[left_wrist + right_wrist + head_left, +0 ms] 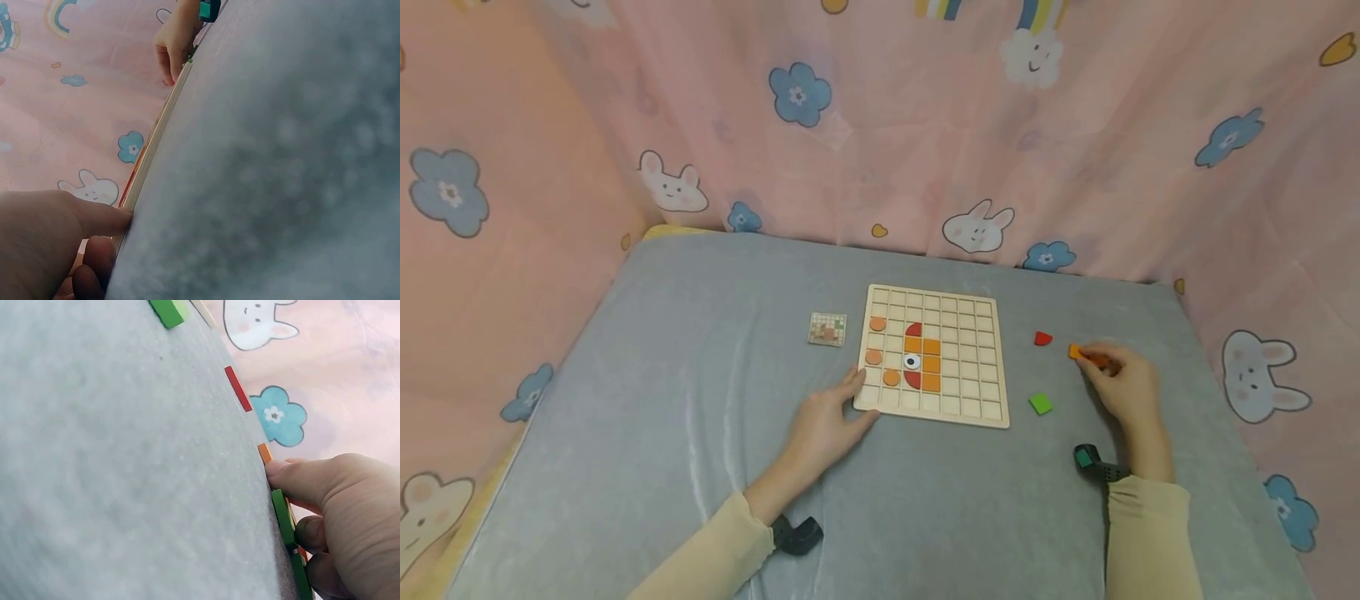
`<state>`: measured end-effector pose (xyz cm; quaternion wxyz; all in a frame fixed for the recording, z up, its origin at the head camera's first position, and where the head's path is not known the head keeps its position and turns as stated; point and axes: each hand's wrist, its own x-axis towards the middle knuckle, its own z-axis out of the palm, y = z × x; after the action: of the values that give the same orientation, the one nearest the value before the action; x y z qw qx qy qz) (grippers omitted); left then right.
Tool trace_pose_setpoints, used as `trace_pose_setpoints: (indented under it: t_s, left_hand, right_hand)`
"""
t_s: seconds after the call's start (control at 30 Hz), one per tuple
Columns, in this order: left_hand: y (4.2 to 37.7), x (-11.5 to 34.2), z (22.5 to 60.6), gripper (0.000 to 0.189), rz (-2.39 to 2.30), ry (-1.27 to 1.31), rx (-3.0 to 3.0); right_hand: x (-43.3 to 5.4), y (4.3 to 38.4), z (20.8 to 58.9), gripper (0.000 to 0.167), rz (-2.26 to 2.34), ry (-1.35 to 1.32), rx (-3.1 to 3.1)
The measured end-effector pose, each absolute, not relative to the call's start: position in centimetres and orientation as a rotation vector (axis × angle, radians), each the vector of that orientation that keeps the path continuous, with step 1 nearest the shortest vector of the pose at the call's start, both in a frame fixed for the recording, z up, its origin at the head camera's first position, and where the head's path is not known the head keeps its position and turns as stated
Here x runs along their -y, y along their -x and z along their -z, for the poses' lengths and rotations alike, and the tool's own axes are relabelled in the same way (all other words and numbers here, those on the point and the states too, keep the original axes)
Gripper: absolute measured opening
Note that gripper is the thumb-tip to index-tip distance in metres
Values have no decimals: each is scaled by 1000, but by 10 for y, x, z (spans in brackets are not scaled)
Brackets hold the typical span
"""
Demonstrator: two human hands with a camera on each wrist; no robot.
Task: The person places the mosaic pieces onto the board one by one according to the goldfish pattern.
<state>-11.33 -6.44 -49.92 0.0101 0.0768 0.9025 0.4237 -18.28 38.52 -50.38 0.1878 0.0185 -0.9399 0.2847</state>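
A square wooden grid board [970,358] lies on the grey cloth. Several orange squares [931,364], red quarter-round tiles [913,330], orange discs [877,323] and an eye tile [912,362] sit in its cells. My left hand [827,423] holds the board's near left corner, thumb on the near edge and fingers along the left side. Right of the board, my right hand [1123,387] pinches an orange tile [265,452] low at the cloth. Green tiles [284,519] lie by its other fingers, partly hidden by the hand.
A small pattern card [827,330] lies left of the board. Between board and right hand are a loose red tile [1042,338] and a light green square [1041,404]. A pink printed curtain [865,150] hangs behind the table.
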Motion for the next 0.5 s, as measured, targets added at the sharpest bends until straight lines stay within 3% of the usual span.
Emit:
trace_pose_setpoints:
  t_s: [0.5]
  left_hand:
    - [114, 64, 501, 66, -1295, -245, -2848]
  right_hand:
    - [-357, 183, 483, 22, -727, -66, 2669]
